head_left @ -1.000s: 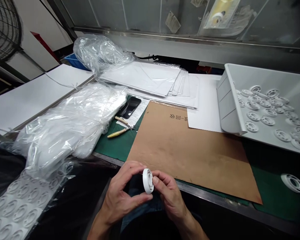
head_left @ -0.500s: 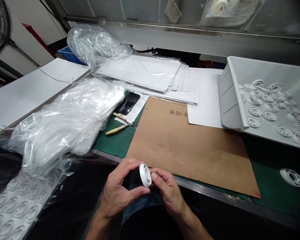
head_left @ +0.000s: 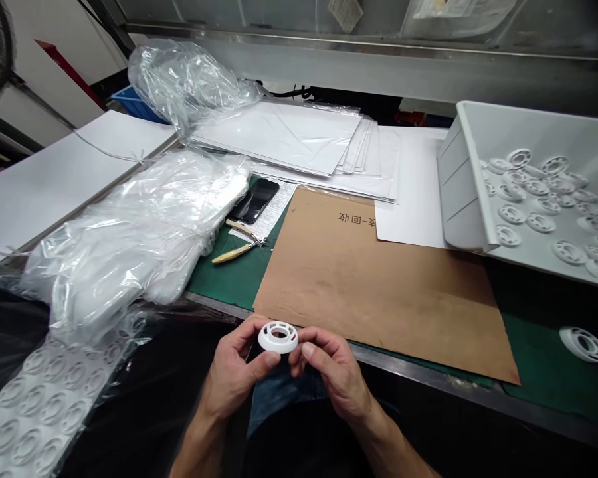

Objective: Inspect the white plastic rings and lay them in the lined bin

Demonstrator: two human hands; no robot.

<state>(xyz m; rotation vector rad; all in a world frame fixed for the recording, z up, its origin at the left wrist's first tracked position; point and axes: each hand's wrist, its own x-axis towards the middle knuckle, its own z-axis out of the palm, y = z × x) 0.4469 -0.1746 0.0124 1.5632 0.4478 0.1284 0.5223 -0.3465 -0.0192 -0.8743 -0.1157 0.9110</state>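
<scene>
A green-topped workbench (head_left: 219, 285) is covered across its middle by a brown cardboard sheet (head_left: 379, 292). On the right is set a pale grey bin (head_left: 463, 179), in which loose white rings (head_left: 541, 229) are scattered; on the left, a clear plastic bag (head_left: 129, 232) is spread. Below the front edge of the bench, a white slotted ring is held by the left hand (head_left: 229, 372), its thumb and fingers clamped on the rim. The right hand (head_left: 336, 375) is brought up close, its thumb and fingertips bunched at the ring's right side; whether the rim is gripped by them cannot be told. Farther back, a black smartphone (head_left: 260, 200) is laid beside yellow-handled nippers (head_left: 232, 253). Smallest of all, the white slotted ring (head_left: 278, 345) is tipped, its slotted face upward. Because it is carried mainly by one pinch, with no bench beneath, it could be dropped into the lap or onto the floor if that pinch were loosened during a turn.
</scene>
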